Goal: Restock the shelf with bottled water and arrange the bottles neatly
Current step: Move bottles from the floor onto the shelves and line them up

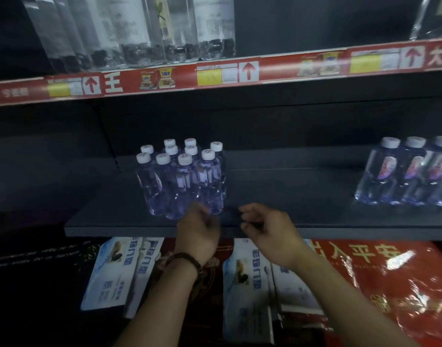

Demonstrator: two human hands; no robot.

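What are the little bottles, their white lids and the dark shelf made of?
Little bottles: likely clear thin plastic; you see through them and they glint. White lids: probably opaque matte plastic. Dark shelf: looks like painted metal, smooth, flat, but unsure.

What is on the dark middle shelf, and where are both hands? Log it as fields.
shelf: dark grey shelf board, holding two bottle groups set apart
cluster: ten small clear plastic water bottles with white caps, upright, packed tight
row: larger clear white-capped water bottles, upright, cut off by the frame's right edge
left: left hand at the cluster's front base, contact blurred
right: right hand beside it, fingers loosely curled, holding nothing
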